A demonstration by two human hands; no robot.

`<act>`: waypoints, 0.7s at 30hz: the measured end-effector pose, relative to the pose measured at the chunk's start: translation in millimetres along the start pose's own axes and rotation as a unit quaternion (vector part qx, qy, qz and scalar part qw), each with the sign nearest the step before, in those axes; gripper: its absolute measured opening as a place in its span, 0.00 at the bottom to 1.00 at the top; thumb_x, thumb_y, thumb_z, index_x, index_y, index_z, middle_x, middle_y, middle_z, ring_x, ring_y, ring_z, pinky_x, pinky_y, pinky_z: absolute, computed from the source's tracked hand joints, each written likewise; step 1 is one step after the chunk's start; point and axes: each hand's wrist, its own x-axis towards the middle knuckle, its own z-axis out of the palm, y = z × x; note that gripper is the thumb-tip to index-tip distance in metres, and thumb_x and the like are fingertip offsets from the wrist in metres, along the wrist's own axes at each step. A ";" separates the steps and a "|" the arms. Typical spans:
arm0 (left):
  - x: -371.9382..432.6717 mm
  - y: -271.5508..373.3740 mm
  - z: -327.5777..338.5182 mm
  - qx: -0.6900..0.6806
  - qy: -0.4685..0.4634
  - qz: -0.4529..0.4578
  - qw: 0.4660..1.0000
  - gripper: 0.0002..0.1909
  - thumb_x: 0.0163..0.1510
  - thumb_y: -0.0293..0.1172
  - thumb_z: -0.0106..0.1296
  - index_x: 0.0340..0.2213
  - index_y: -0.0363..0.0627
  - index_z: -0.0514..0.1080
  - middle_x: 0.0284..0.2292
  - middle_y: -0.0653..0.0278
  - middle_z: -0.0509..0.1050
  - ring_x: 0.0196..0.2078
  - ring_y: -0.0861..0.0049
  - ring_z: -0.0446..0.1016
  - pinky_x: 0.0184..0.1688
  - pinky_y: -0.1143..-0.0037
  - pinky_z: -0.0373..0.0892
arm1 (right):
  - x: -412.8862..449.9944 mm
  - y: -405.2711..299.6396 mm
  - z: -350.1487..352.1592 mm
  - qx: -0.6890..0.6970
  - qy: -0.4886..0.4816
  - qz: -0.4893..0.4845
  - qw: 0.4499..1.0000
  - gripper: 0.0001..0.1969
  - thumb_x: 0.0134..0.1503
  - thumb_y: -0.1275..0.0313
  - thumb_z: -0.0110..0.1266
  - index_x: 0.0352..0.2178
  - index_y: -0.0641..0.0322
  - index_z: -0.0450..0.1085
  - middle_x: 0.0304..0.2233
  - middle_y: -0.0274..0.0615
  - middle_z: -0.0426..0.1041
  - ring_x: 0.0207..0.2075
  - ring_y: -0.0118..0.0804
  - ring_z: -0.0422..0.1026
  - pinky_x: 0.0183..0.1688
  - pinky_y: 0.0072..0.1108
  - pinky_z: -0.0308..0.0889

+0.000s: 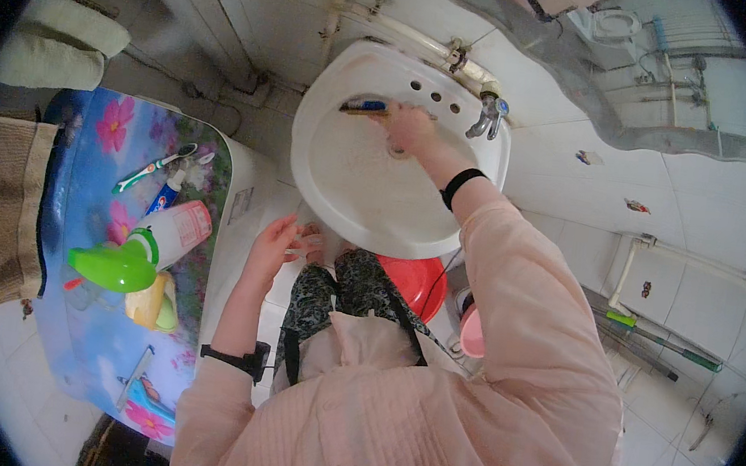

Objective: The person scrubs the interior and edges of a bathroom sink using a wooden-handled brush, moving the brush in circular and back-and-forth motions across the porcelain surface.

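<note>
My right hand [410, 129] grips a brush [365, 106] with blue bristles inside the white ceramic washbasin [377, 193], near its back wall. The brush end that shows points left of the hand, and my fingers cover the rest. The drain [398, 151] lies just below that hand. My left hand [274, 244] hangs in the air left of the basin's front edge, fingers apart, holding nothing. A metal faucet [489, 115] stands at the basin's right rear, beside several round holes.
A flower-patterned cover [78, 353] on the left bears a toothbrush [150, 171], a toothpaste tube [164, 196], a green-capped bottle [177, 234] and a sponge [154, 303]. Below the basin sit a red plastic basin [418, 284] and a pink container [473, 333]. A pipe [419, 35] runs behind the washbasin.
</note>
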 end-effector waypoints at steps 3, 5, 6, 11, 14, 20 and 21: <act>-2.3 -7.0 -7.6 -0.024 -0.013 0.009 1.000 0.19 0.51 0.36 0.40 0.44 0.43 0.59 0.37 0.66 0.68 0.32 0.81 0.66 0.32 0.81 0.63 | -17.0 18.6 10.3 0.049 -0.126 0.104 0.985 0.19 0.47 0.64 0.43 0.44 0.41 0.59 0.25 0.39 0.66 0.23 0.37 0.70 0.21 0.28 0.66; -0.8 -4.4 -3.6 -0.031 -0.007 0.011 0.999 0.19 0.51 0.35 0.40 0.44 0.42 0.58 0.36 0.66 0.68 0.32 0.82 0.66 0.32 0.81 0.63 | -44.1 25.7 35.5 -0.021 -0.084 0.053 0.995 0.20 0.47 0.68 0.42 0.44 0.33 0.59 0.25 0.39 0.65 0.22 0.35 0.70 0.19 0.24 0.66; -5.8 -13.5 -11.8 -0.040 0.011 0.003 0.999 0.19 0.51 0.35 0.40 0.44 0.42 0.58 0.36 0.66 0.68 0.32 0.82 0.66 0.32 0.81 0.63 | -28.9 4.8 14.4 -0.004 -0.143 0.074 0.987 0.18 0.47 0.72 0.42 0.41 0.36 0.62 0.24 0.39 0.65 0.23 0.35 0.70 0.21 0.24 0.67; 4.5 -2.9 -2.6 -0.022 -0.012 0.017 1.000 0.20 0.51 0.35 0.40 0.45 0.42 0.57 0.35 0.66 0.67 0.32 0.82 0.66 0.33 0.80 0.63 | 3.8 14.0 34.4 0.019 -0.132 0.064 0.989 0.14 0.47 0.71 0.43 0.38 0.43 0.65 0.27 0.38 0.66 0.26 0.36 0.69 0.26 0.21 0.67; 1.1 -1.9 -11.0 -0.035 -0.003 0.011 0.999 0.19 0.50 0.38 0.41 0.44 0.46 0.59 0.38 0.67 0.67 0.34 0.81 0.66 0.33 0.80 0.63 | -9.4 9.1 28.3 0.056 -0.174 0.108 0.977 0.14 0.46 0.70 0.45 0.37 0.46 0.66 0.29 0.39 0.67 0.29 0.37 0.69 0.30 0.21 0.67; 7.0 -7.0 -10.9 -0.029 -0.012 0.019 0.999 0.20 0.50 0.37 0.42 0.45 0.46 0.59 0.37 0.66 0.67 0.33 0.80 0.67 0.33 0.80 0.64 | -43.0 13.9 37.0 0.033 -0.205 0.125 0.970 0.15 0.47 0.69 0.43 0.39 0.42 0.65 0.33 0.42 0.68 0.31 0.38 0.69 0.30 0.23 0.67; 3.7 -7.2 -10.3 -0.027 -0.010 0.016 0.999 0.20 0.50 0.37 0.42 0.45 0.46 0.59 0.37 0.66 0.67 0.33 0.80 0.67 0.33 0.80 0.64 | -28.4 5.3 30.7 0.097 -0.233 0.133 0.958 0.16 0.48 0.69 0.41 0.40 0.40 0.63 0.33 0.43 0.68 0.32 0.39 0.69 0.29 0.23 0.67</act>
